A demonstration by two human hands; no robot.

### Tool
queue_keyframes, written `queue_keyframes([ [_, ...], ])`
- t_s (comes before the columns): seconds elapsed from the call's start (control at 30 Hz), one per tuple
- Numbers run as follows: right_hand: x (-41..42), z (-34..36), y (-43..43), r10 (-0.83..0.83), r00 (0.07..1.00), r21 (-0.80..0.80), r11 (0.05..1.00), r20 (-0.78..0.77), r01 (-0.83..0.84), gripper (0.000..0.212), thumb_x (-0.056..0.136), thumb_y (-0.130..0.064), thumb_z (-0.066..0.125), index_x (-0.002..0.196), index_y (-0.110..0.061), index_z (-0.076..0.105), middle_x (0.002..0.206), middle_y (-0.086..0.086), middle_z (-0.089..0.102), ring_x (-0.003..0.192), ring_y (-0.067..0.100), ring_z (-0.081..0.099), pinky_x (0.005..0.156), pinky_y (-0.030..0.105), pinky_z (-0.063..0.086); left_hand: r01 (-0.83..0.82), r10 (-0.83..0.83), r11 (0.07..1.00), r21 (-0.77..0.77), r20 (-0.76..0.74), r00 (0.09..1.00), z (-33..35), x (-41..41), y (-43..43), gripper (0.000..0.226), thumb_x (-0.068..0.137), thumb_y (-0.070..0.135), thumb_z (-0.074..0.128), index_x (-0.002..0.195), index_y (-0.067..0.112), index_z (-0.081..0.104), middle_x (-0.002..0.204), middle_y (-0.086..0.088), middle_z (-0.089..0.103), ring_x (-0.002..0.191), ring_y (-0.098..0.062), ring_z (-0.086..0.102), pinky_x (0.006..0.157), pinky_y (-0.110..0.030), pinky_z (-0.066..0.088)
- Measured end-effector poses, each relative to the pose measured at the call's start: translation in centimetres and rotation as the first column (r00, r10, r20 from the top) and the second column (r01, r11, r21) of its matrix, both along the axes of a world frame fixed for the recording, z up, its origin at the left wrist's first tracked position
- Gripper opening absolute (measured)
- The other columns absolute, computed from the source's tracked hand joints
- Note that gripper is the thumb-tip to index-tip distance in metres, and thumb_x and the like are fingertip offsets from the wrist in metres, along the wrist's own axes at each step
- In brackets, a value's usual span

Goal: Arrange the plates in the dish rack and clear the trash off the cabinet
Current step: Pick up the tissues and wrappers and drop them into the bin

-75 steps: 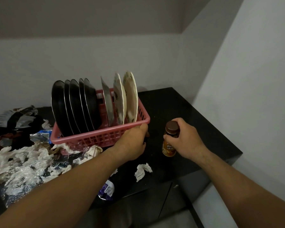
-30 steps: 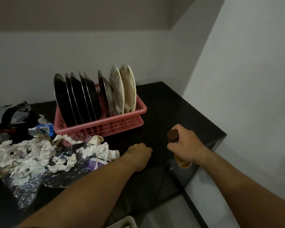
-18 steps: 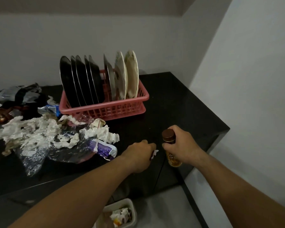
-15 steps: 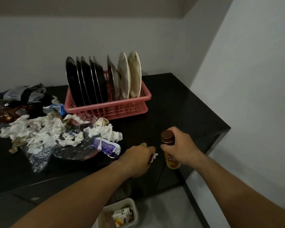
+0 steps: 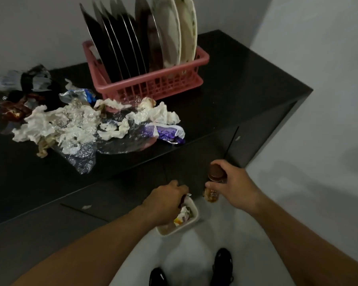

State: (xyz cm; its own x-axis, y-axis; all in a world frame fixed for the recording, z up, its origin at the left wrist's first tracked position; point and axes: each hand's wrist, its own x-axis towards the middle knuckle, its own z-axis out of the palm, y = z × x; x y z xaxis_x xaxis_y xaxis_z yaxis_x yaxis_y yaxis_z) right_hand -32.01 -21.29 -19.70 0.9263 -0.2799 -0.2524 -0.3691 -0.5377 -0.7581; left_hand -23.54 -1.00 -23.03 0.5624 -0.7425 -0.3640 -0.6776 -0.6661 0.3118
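Cabinet [image 5: 236, 96]: left grip [image 5: 165, 201] pinches scrap [image 5: 189, 195], right grip [image 5: 234, 188] bottle [image 5: 215, 176].

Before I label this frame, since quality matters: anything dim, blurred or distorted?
Head view: dim and soft overall; dark and cream plates in the pink plastic rack look stretched and cropped at the top; glossy black cabinet top carries a pale sheen.
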Motion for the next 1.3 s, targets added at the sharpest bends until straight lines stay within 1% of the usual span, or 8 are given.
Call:
queue_keyframes([
  [0.17,-1.8,-6.3,3.2,-0.036,0.998,-0.024,0.999,-0.053,0.035,0.048,0.078,-0.028,0.081,0.114,-0.039,0.051,0.095,-0.020,0.056,0.086,0.000,0.055,0.068,0.010,0.039,-0.043,0.043,0.999,0.027,-0.008,0.999,-5.3,-1.1,3.5,0.034,0.089,0.037,0.056,0.122,0.030,0.050,0.115,-0.005,0.048,0.093,-0.030,0.060,0.070,-0.034,0.044],
  [0.53,1.3,-30.8,4.2,-0.020,0.996,-0.103,0.995,-0.082,0.012,0.038,0.082,-0.022,0.077,0.108,-0.027,0.051,0.105,-0.003,0.059,0.095,0.018,0.057,0.078,0.030,0.048,-0.229,0.229,0.971,0.067,0.013,0.973,-26.7,-0.6,6.3,0.040,0.088,0.032,0.059,0.126,0.035,0.048,0.124,-0.001,0.050,0.095,-0.027,0.062,0.080,-0.038,0.054],
  [0.7,4.7,-43.2,4.8,0.166,0.975,-0.223,0.955,-0.148,-0.197,0.048,0.087,-0.028,0.069,0.130,-0.021,0.049,0.124,0.006,0.057,0.107,0.029,0.058,0.089,0.038,0.049,-0.245,0.241,0.967,0.071,0.062,0.969,-37.7,0.0,6.1,0.041,0.087,0.031,0.061,0.124,0.040,0.045,0.120,0.002,0.048,0.090,-0.025,0.063,0.075,-0.035,0.055],
  [0.87,7.4,-52.5,5.6,0.368,0.875,-0.416,0.775,-0.315,-0.475,0.040,0.095,-0.019,0.054,0.134,-0.021,0.049,0.127,0.008,0.055,0.107,0.029,0.060,0.085,0.036,0.049,-0.284,0.279,0.959,0.018,0.135,0.951,-45.1,1.8,4.9,0.032,0.087,0.034,0.060,0.116,0.038,0.048,0.111,0.004,0.046,0.085,-0.023,0.060,0.066,-0.032,0.047],
  [0.93,8.0,-55.0,5.8,0.373,0.835,-0.418,0.737,-0.404,-0.531,0.029,0.093,-0.021,0.058,0.122,-0.017,0.059,0.121,0.008,0.060,0.104,0.028,0.062,0.082,0.034,0.049,-0.289,0.285,0.957,0.006,0.143,0.948,-47.0,2.4,4.4,0.027,0.089,0.036,0.058,0.114,0.037,0.048,0.109,0.004,0.046,0.085,-0.022,0.058,0.065,-0.031,0.044],
  [1.1,8.8,-58.0,6.2,0.354,0.789,-0.183,0.848,-0.502,-0.497,0.029,0.093,-0.043,0.058,0.103,-0.018,0.067,0.102,0.006,0.068,0.086,0.023,0.062,0.076,0.033,0.047,-0.281,0.278,0.960,-0.001,0.131,0.952,-49.2,3.1,3.0,0.029,0.088,0.042,0.056,0.115,0.036,0.048,0.110,0.003,0.048,0.090,-0.023,0.059,0.069,-0.031,0.047],
  [1.2,9.0,-57.0,5.1,0.362,0.817,-0.149,0.871,-0.449,-0.468,0.025,0.096,-0.044,0.053,0.089,-0.022,0.061,0.079,-0.002,0.059,0.070,0.013,0.055,0.064,0.030,0.040,-0.242,0.235,0.968,0.060,0.107,0.966,-49.9,4.0,1.9,0.037,0.085,0.039,0.060,0.119,0.037,0.045,0.115,0.002,0.049,0.094,-0.024,0.060,0.075,-0.037,0.053],
  [1.3,8.7,-54.4,2.8,0.328,0.882,-0.147,0.907,-0.339,-0.394,0.021,0.097,-0.039,0.052,0.100,-0.022,0.064,0.085,-0.005,0.060,0.079,0.016,0.061,0.068,0.029,0.047,-0.161,0.161,0.982,0.101,0.016,0.987,-51.9,5.1,0.0,0.046,0.083,0.037,0.064,0.125,0.036,0.044,0.122,0.002,0.050,0.101,-0.022,0.059,0.071,-0.031,0.047],
])
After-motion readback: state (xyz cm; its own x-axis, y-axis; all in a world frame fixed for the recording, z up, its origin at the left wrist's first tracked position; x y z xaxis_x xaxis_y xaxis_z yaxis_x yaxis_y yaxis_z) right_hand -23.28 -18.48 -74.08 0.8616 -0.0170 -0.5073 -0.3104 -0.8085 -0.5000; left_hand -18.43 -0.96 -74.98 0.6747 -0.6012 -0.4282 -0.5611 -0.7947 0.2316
